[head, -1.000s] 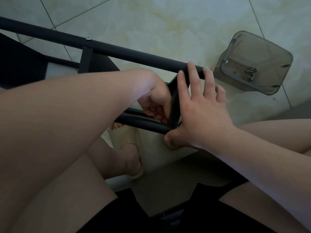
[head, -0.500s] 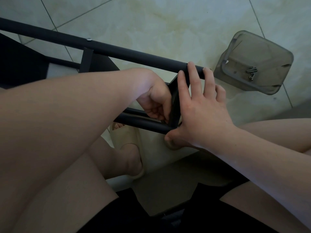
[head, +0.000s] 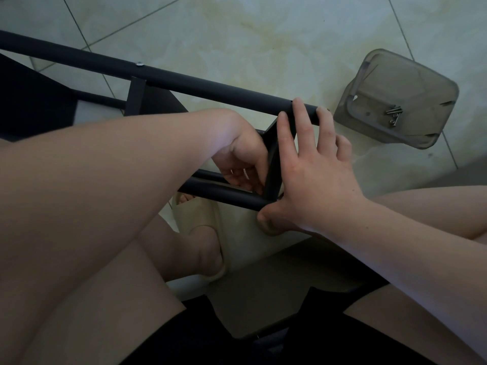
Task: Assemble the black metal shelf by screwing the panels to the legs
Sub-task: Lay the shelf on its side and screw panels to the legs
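On the tiled floor (head: 237,27) the shelf (head: 210,85) lies centre. The right hand (head: 311,175), spread flat, braces the panel (head: 272,154) against the legs (head: 224,195). The left hand (head: 242,159) curls behind it, its hold hidden. Screws (head: 394,113) sit at two o'clock.

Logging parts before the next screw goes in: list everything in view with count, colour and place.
legs: at least two, black, long one across the top, shorter one mid-frame.
panels: two, black, one far left, one edge-on at centre.
container: one, clear grey, floor at right.
screws: a few, silver, inside the container.
slipper: one, cream, below the shorter leg.
floor: pale tiles.
left hand: fingers curled beside the centre panel.
right hand: fingers spread over the long leg.
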